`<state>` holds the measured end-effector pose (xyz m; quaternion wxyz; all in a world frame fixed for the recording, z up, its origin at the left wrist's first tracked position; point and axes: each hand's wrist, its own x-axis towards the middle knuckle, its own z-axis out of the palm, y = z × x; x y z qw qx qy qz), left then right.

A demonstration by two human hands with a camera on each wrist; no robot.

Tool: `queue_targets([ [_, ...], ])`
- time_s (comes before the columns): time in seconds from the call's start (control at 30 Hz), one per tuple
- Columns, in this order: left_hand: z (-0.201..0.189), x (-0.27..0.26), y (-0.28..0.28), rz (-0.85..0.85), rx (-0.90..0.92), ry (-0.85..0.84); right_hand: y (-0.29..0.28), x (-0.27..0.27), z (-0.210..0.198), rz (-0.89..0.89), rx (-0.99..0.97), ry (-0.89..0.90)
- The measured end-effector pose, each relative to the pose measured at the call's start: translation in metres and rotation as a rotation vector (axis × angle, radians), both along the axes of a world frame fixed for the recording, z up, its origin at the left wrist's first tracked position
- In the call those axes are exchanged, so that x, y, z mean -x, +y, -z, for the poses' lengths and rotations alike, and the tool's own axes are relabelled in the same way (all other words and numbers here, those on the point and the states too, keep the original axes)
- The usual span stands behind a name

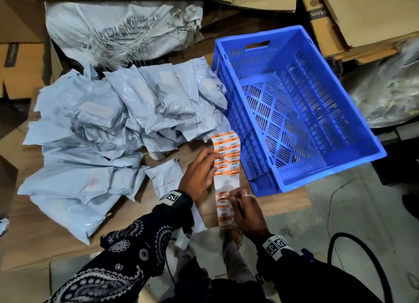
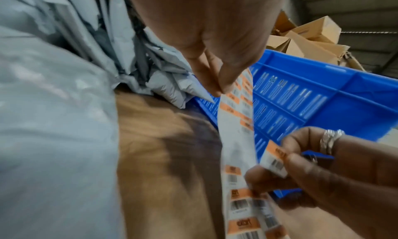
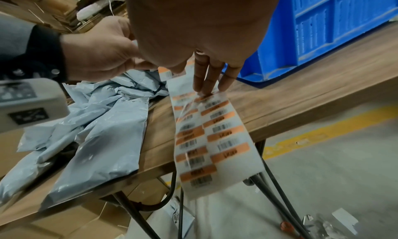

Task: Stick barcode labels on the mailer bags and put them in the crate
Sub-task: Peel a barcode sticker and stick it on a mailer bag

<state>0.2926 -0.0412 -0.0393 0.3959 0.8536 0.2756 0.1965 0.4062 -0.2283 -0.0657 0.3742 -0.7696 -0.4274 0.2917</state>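
Observation:
A long strip of orange-and-white barcode labels (image 1: 227,166) hangs over the wooden table's front edge (image 1: 283,204). My left hand (image 1: 214,161) pinches the strip near its upper end (image 2: 234,132). My right hand (image 1: 233,196) pinches a single barcode label (image 2: 273,159), lifted partly off the strip's bare middle; its other fingers (image 3: 206,79) rest on the strip (image 3: 211,132). Several grey mailer bags (image 1: 102,132) lie piled on the left, and one small bag (image 1: 166,178) lies apart beside my left hand. The blue slotted crate (image 1: 294,110) stands at the right with nothing in it.
A grey woven sack (image 1: 118,31) and flattened cardboard (image 1: 362,12) lie behind the bags and crate. A clear plastic bundle (image 1: 390,87) sits at the far right. On the floor below run a black cable (image 1: 362,253) and a yellow line (image 3: 323,132).

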Motion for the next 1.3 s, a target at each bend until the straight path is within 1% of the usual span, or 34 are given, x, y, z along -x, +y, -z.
queue_targets([
  [0.1,-0.003,-0.017,0.014,-0.008,-0.033,0.003,0.007,-0.004,0.003,-0.021,0.014,-0.051],
  [0.2,-0.002,-0.03,0.028,0.068,-0.031,0.025,0.02,-0.014,0.01,-0.006,0.094,-0.101],
  [0.23,-0.002,-0.031,0.031,0.079,-0.035,0.039,0.024,-0.017,0.012,0.003,0.121,-0.103],
  [0.3,-0.007,-0.025,0.036,0.043,-0.062,0.051,0.031,-0.021,0.014,0.015,0.166,-0.079],
  [0.4,-0.016,0.009,0.04,-0.051,-0.095,0.002,0.036,-0.024,0.013,0.002,0.172,-0.054],
  [0.47,-0.014,0.045,0.037,-0.175,-0.11,-0.02,0.036,-0.023,0.009,0.004,0.133,-0.054],
  [0.57,-0.003,0.105,0.016,-0.379,-0.085,0.051,0.037,-0.016,0.004,0.044,0.052,-0.099],
  [0.63,0.012,0.138,-0.003,-0.426,-0.035,0.127,0.041,-0.007,0.0,0.055,-0.001,-0.058],
  [0.73,0.032,0.171,-0.027,-0.404,0.074,0.23,0.056,0.012,-0.002,0.014,-0.003,0.086],
  [0.83,0.044,0.176,-0.038,-0.326,0.177,0.255,0.073,0.03,-0.002,-0.077,0.067,0.206],
  [0.93,0.052,0.171,-0.038,-0.312,0.306,0.233,0.089,0.044,0.001,-0.165,0.126,0.283],
  [1.0,0.054,0.168,-0.037,-0.32,0.34,0.216,0.097,0.052,0.003,-0.216,0.15,0.298],
  [1.1,0.054,0.165,-0.034,-0.308,0.33,0.2,0.106,0.062,0.006,-0.275,0.161,0.283],
  [1.3,0.064,0.168,-0.032,-0.288,0.355,0.195,0.12,0.072,0.009,-0.263,0.159,0.195],
])
